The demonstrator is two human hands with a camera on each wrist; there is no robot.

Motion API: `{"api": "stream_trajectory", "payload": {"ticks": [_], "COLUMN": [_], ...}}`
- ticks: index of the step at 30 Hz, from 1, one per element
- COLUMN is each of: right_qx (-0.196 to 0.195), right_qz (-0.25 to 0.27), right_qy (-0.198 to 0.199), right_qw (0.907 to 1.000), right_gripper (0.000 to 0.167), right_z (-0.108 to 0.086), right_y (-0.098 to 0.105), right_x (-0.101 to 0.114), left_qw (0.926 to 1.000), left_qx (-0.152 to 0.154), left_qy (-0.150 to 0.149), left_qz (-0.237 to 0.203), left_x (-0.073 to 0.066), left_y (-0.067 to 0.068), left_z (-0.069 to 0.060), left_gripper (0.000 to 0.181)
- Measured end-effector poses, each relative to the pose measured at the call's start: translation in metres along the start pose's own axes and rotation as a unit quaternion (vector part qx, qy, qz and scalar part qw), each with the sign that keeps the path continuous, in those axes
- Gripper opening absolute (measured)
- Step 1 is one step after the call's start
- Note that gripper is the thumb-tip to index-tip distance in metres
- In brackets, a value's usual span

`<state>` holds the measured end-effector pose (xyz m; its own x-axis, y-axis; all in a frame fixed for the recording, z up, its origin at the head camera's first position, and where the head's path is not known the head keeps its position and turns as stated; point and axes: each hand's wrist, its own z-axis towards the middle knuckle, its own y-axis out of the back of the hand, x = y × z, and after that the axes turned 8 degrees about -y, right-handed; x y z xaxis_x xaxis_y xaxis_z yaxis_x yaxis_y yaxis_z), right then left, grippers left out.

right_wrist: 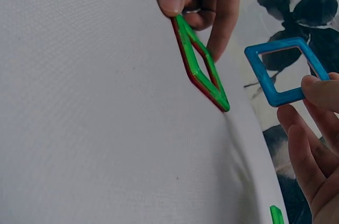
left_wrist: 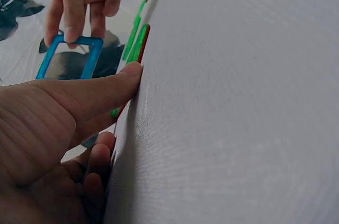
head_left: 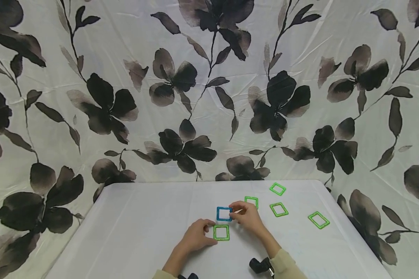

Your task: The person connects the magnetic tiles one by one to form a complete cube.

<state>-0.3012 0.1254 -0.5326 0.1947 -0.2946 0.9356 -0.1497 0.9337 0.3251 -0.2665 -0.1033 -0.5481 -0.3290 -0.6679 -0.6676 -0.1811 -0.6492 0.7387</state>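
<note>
My left hand (head_left: 197,234) grips the left side of a green square frame tile (head_left: 214,232), thumb at its near corner and finger at its far corner. In the right wrist view this green tile (right_wrist: 188,49) shows a red underside and is tilted close over the white surface. My right hand (head_left: 248,219) pinches a blue square frame tile (head_left: 218,214) by its right side, just beyond the green one. The blue tile (right_wrist: 261,77) is held up, apart from the green tile. Part of the left fingers is hidden behind the thumb in the left wrist view.
Several more green frame tiles lie on the white table (head_left: 143,217) to the right: one (head_left: 251,197) partly behind the right hand, others (head_left: 280,185) farther back, and one (head_left: 323,217) near the right edge. A black wrist device (head_left: 260,265) sits at the right sleeve. Floral cloth (head_left: 188,151) hangs behind.
</note>
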Motion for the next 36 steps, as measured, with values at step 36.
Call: {"api": "stream_trajectory", "payload": {"ticks": [36], "right_qx": [0.021], "right_qz": [-0.024], "right_qy": [0.013], "right_qw": [0.9994], "right_gripper": [0.015], "right_z": [-0.004], "right_y": [-0.008], "right_x": [-0.002], "left_qw": [0.9999], "left_qx": [-0.002], "left_qy": [-0.015], "left_qz": [-0.002], "left_x": [-0.001], "left_y": [0.002], "left_z": [-0.001], "left_gripper": [0.059]}}
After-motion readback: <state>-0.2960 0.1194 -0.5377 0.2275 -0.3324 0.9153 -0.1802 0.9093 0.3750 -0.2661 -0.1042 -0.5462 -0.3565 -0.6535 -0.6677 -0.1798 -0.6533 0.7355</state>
